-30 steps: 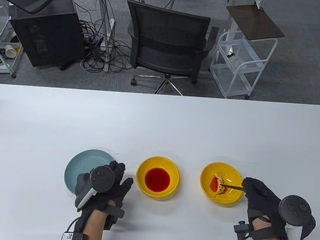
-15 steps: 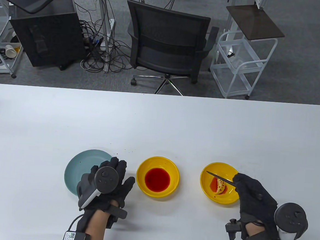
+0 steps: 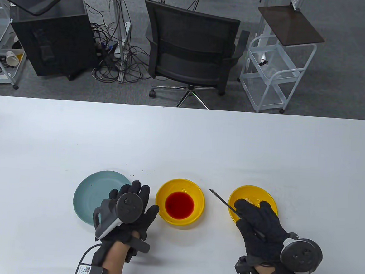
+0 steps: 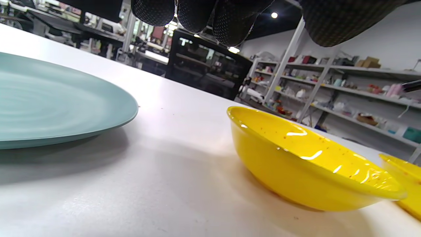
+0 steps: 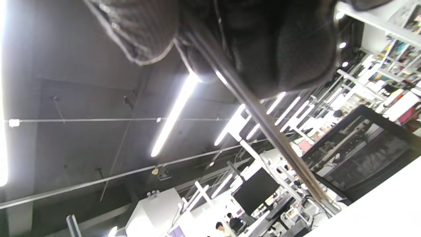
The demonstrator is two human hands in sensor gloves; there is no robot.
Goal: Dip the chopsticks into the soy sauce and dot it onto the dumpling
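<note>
Black knit gloves, grey disc trackers, black wrist straps, bare forearms: left hand [image 3: 126, 213], right hand [image 3: 265, 232].

Overhead table view, left wrist low beside bowl [image 4: 309, 164], right wrist seemingly ceilingward

Gloved fingertips [image 4: 194, 14] hanging in at top centre | teal plate [image 4: 59, 102] lying at left | yellow bowl [image 4: 306, 164] sitting lower right | second yellow rim [image 4: 406, 184] peeking in at right edge

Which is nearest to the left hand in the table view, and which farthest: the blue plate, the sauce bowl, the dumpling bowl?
1. Blue plate: partly under the left hand.
2. Sauce bowl: just right of it.
3. Dumpling bowl: far right, under the right hand.
</note>
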